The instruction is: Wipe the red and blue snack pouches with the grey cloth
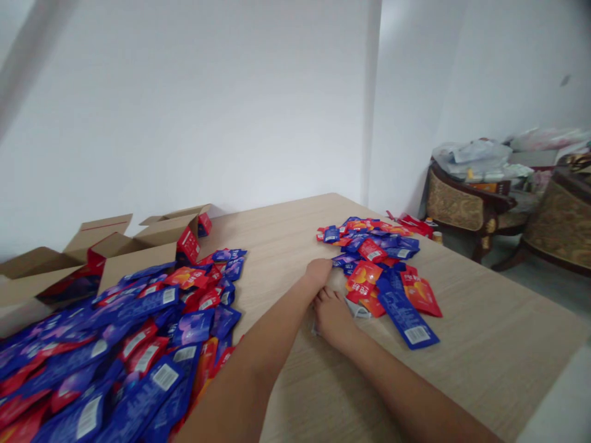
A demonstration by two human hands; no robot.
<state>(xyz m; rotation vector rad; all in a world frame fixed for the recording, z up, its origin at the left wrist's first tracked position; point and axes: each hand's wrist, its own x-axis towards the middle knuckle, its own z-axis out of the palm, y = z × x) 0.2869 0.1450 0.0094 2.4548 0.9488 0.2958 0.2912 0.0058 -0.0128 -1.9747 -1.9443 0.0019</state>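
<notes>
My left hand [319, 271] is closed at the near left edge of a pile of red and blue packets [364, 246], touching a blue one; whether it grips that packet is unclear. Just below it, my right hand [333, 315] has its fingers bent over a clear plastic bag [316, 326] on the table. A silvery-grey piece [358, 309] shows beside the right hand. Long blue packet [409, 314] and red packet [422, 295] lie at the near right of the pile.
A large heap of blue and red packets [138, 344] covers the table's left side. Open cardboard boxes [138, 255] stand behind it, near the white wall. Right of the wooden table [286, 215] are chairs [455, 200] loaded with bags.
</notes>
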